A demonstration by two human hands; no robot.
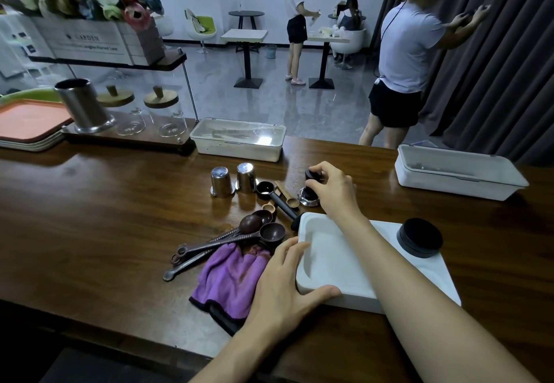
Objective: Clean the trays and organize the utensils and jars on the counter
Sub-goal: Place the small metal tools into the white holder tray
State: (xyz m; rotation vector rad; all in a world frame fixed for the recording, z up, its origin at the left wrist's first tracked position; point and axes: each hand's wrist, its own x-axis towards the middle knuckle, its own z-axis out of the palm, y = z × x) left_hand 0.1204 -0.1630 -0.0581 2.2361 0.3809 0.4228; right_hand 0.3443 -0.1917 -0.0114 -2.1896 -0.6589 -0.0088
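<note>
Right hand (332, 188): my fingers curl round the black knob of the tamper (308, 198), which stands on the wooden counter (120, 218) just beyond the white tray (329, 262). Left hand (284, 280): fingers straight, resting on that tray's near-left corner, purple cloth (227, 274) just left of them.

Bare counter (105, 218) left of spoons (239, 232)

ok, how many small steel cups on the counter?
2. Steel cups side by side mid-counter: left cup, right cup, just left of the black scoop. None seems hidden.
</note>
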